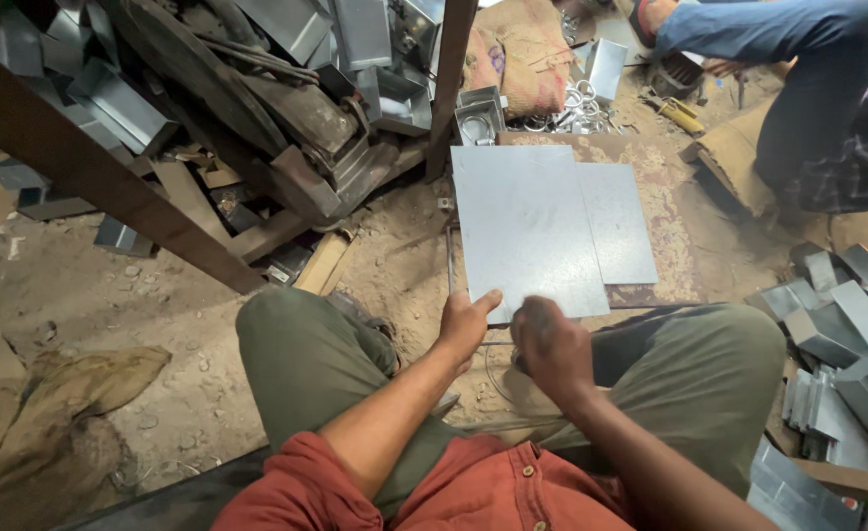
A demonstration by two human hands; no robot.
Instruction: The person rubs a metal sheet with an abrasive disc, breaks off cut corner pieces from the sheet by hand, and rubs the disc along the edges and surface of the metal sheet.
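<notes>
Grey flat rectangular sheet-metal panel [527, 226] lies on rusty metal plate [665, 211] on the floor. Left hand [468, 324] pinches its near-left corner, thumb on top. Right hand [550, 346] at near edge, blurred; grip unclear.

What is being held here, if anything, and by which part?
The left hand grips the upper metal sheet at its near left corner. The right hand is blurred; its hold cannot be told.

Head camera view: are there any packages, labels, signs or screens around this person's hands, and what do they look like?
None: no package, label, sign or screen shows.
Large grey sheet-metal rectangle: flat on the rusty brown plate, left hand at its near edge.
Smaller grey metal sheet: partly under it, to the right.
Right hand: blurred, at the near edge.
</notes>
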